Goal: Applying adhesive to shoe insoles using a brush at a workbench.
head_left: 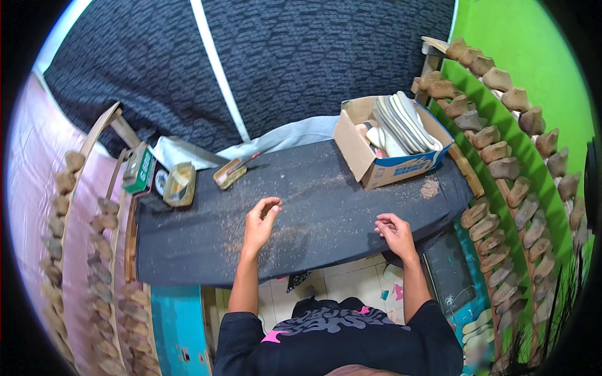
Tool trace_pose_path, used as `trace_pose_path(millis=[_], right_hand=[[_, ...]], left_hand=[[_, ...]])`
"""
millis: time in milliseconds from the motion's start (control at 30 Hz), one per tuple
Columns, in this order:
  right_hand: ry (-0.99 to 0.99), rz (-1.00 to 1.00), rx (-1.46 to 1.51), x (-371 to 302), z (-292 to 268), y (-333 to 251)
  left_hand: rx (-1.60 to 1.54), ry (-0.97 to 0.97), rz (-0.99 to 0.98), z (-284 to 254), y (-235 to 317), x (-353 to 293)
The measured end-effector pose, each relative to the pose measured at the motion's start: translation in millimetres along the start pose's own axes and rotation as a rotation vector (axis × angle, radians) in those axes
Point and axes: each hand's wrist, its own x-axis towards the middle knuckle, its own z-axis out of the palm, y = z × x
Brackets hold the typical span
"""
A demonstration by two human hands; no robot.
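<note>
My left hand (261, 224) hovers over the middle of a table covered in dark cloth (301, 182). Its fingers curve loosely apart from the thumb, and nothing shows between them. Near the front edge on the right is my right hand (396, 234), fingers partly bent and spread, also holding nothing that I can see. Pale crumbs or shavings (235, 233) are scattered on the cloth around my left hand. Beyond it lies a small shallow container (229, 175) with a brush-like tool (246, 162) resting on it.
A cardboard box (351, 145) at the back right holds stacked pale shoe soles (401, 122). At the back left stand a green tin (139, 169) and a yellowish cut-open container (180, 185). Racks of brown shoe-last-like blocks (495, 151) line both sides.
</note>
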Motion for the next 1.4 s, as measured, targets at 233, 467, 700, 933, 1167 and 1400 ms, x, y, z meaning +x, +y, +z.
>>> trace_pose_path(millis=[233,467,700,933,1167,1400], right_hand=[[0.088,-0.105,-0.104,21.4,-21.6,-18.8],[0.181,-0.151,-0.132,66.3,-79.4,-13.3],[0.233,-0.326,-0.212,122.9,-153.8,-30.9],[0.290,-0.417,-0.259,187.2,-216.7,-25.1],[0.233,-0.426,-0.284,234.1,-238.6,-19.4],[0.154,-0.395,-0.420,277.0,-234.2,1.4]], left_hand=[[0.008,-0.268,0.022,51.7,16.6,74.2],[-0.050,-0.342,0.079,122.1,18.1,126.0],[-0.044,-0.359,0.186,205.2,40.1,196.0],[-0.089,-0.343,0.208,282.7,54.6,271.7],[0.072,-0.327,0.185,345.8,33.5,336.9],[0.394,-0.113,0.299,387.2,28.4,380.4]])
